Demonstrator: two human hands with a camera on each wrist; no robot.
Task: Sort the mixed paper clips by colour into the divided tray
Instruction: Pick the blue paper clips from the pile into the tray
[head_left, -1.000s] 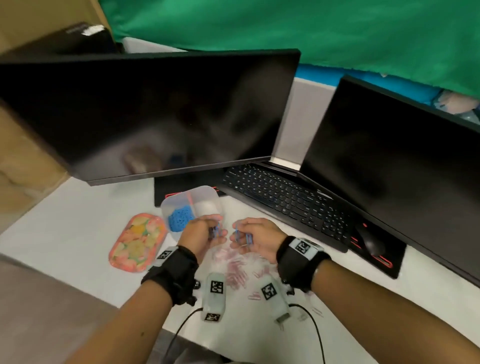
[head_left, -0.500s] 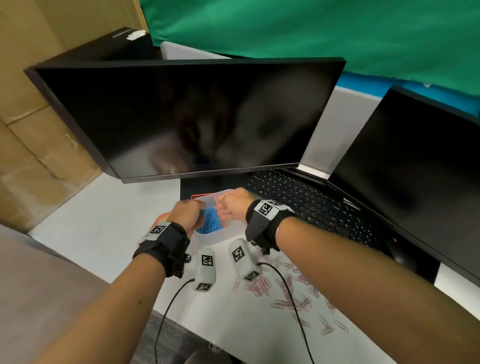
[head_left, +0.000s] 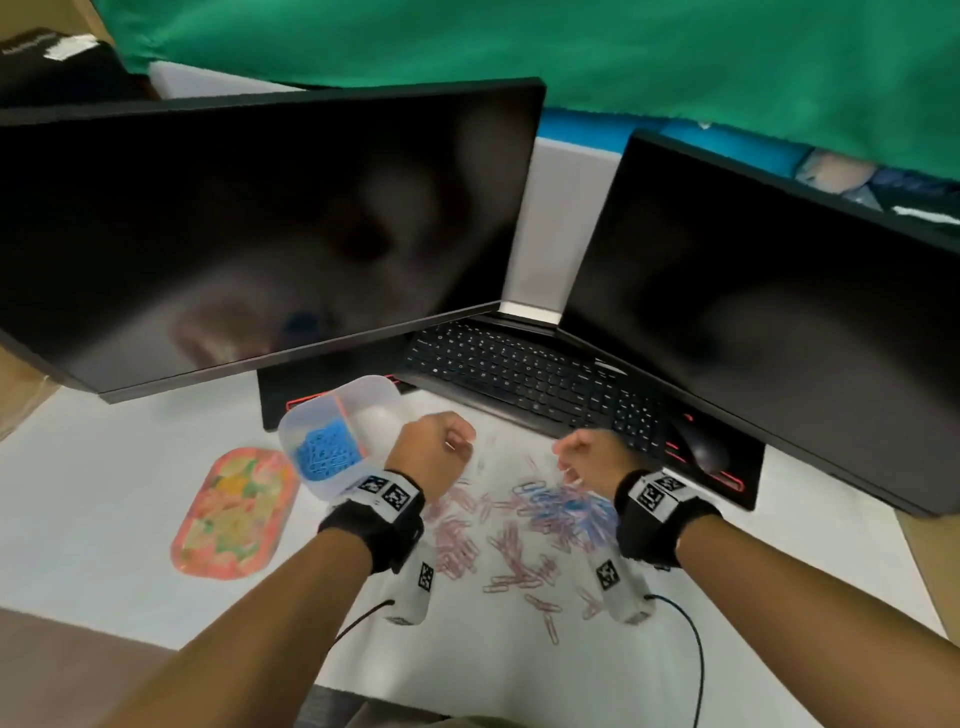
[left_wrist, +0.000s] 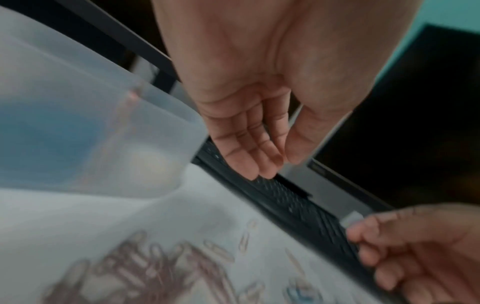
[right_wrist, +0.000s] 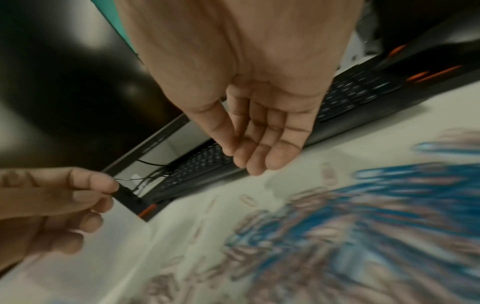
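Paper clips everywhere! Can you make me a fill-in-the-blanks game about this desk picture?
1. The clips already sorted into the clear plastic divided tray are all ____.
2. The loose pile of paper clips on the white desk mixes blue clips with ____ ones.
3. The flat oval floral lid lies to the ____ of the tray.
4. Behind the left hand and right hand sits a black ____ with many keys.

Missing words: blue; pink; left; keyboard

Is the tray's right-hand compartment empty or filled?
Empty, it seems: the tray shows blue clips left of its divider, only bare white plastic right of it.
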